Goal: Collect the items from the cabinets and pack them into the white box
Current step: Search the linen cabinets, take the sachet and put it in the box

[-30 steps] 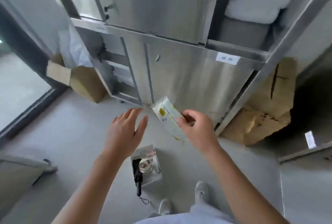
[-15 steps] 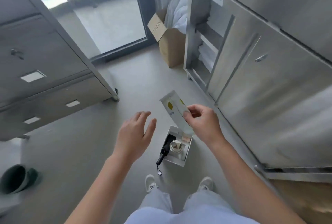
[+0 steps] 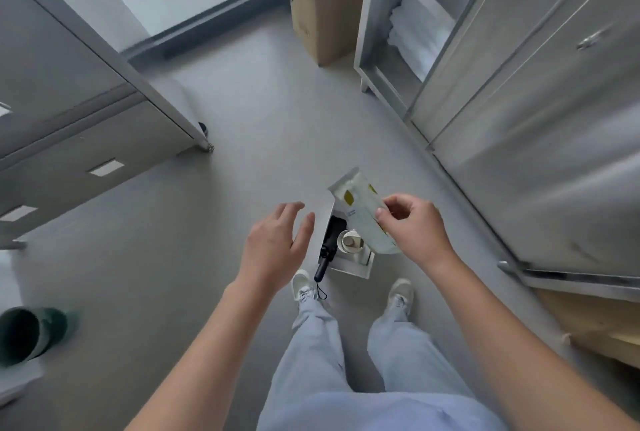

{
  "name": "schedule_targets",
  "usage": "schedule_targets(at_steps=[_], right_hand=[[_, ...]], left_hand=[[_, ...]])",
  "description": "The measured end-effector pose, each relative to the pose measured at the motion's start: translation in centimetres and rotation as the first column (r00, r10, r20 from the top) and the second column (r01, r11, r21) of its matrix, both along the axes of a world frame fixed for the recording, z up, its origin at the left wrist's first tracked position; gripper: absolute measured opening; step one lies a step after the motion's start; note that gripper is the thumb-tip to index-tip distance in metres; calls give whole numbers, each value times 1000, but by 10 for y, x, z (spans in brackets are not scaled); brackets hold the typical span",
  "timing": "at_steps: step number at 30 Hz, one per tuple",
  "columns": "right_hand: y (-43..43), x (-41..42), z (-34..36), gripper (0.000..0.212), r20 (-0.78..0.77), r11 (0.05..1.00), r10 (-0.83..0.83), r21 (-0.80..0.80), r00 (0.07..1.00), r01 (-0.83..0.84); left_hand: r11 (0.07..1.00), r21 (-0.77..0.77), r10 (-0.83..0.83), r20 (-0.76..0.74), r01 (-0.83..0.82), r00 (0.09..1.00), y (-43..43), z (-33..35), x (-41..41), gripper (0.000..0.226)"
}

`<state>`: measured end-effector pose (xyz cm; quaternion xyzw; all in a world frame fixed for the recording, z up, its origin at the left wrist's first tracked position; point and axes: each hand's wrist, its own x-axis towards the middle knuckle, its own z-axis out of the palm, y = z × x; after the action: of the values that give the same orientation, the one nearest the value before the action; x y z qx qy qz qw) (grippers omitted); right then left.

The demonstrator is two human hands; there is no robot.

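Plainly, the risk lies in the drop. The white box (image 3: pixel 350 268) on the floor (image 3: pixel 242 153) is small and holds a folded black umbrella (image 3: pixel 333 238) along its left side, handle poking out over the near rim. A pale round thing (image 3: pixel 351 242), roll or cup I cannot tell, sits beside it, so the long pale packet (image 3: pixel 360 209) with yellow marks has little room. Let go from this height above the white box, the light packet could flutter, strike the rim or the umbrella, and slide out onto the floor. Laid flat, it may also bridge the contents and sit proud rather than settle. The right hand (image 3: pixel 412 230) pinches the packet near its lower end between thumb and curled fingers, above the white box's right half, with the packet's free end tilted up past the far rim. The left hand (image 3: pixel 273 247) hovers above and left of the white box, fingers spread and nearly straight, holding and touching nothing. A steel cabinet (image 3: pixel 536 119) stands to the right of the white box.
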<state>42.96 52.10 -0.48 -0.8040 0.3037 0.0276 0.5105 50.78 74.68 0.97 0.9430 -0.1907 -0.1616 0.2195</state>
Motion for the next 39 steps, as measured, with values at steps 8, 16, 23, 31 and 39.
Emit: schedule_targets(at_steps=[8, 16, 23, 31, 39], right_hand=[[-4, -8, -202, 12, -172, 984, -148, 77, 974, 163], [-3, -41, -404, 8, -222, 893, -441, -9, 870, 450], [-8, -61, -499, 14, -367, 810, -540, 15, 757, 586], [-13, -51, -562, 12, -410, 806, -513, 72, 754, 587], [-10, -35, -607, 20, -421, 839, -427, 147, 801, 524]], left_hand=[[989, 101, -91, -159, 108, 983, -23, -188, 31, 46], [967, 145, -158, -304, 210, 940, -39, -387, -5, 43], [948, 142, -213, -380, 284, 900, -53, -456, -33, 38], [937, 139, -258, -342, 320, 904, -76, -503, -13, 34], [948, 143, -228, -321, 285, 919, -92, -528, 15, 32]])
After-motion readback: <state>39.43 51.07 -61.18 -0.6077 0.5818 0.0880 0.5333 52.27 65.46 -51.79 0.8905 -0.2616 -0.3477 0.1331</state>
